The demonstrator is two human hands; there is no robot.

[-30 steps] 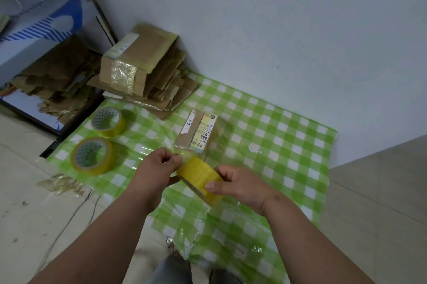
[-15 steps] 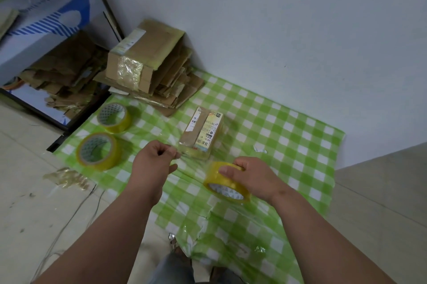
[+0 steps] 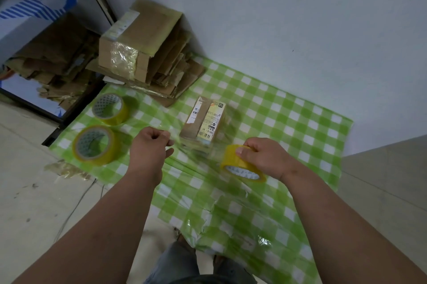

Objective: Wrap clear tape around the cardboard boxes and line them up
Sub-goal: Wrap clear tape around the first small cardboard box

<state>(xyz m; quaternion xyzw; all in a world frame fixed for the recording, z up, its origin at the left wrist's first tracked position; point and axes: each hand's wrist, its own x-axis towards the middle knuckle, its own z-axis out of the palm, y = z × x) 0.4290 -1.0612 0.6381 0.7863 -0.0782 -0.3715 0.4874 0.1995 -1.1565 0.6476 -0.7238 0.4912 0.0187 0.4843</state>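
Note:
A small cardboard box (image 3: 201, 120) with a white and a yellow label lies on the green checked sheet (image 3: 288, 122). My right hand (image 3: 265, 156) grips a yellowish roll of clear tape (image 3: 240, 163) just right of and nearer than the box. My left hand (image 3: 150, 147) pinches the free end of the tape to the left. A stretch of clear tape (image 3: 196, 147) spans between my hands, in front of the box's near end.
Two more tape rolls (image 3: 110, 108) (image 3: 94, 145) lie at the sheet's left. A larger taped box (image 3: 138, 41) sits on a pile of flattened cardboard (image 3: 175, 75) against the wall. More cardboard scraps fill a shelf at left. Crumpled tape (image 3: 67, 169) lies on the floor.
My hands have drawn apart: the right one carried the roll rightward while the left kept the tape's end, pulling out a length of tape.

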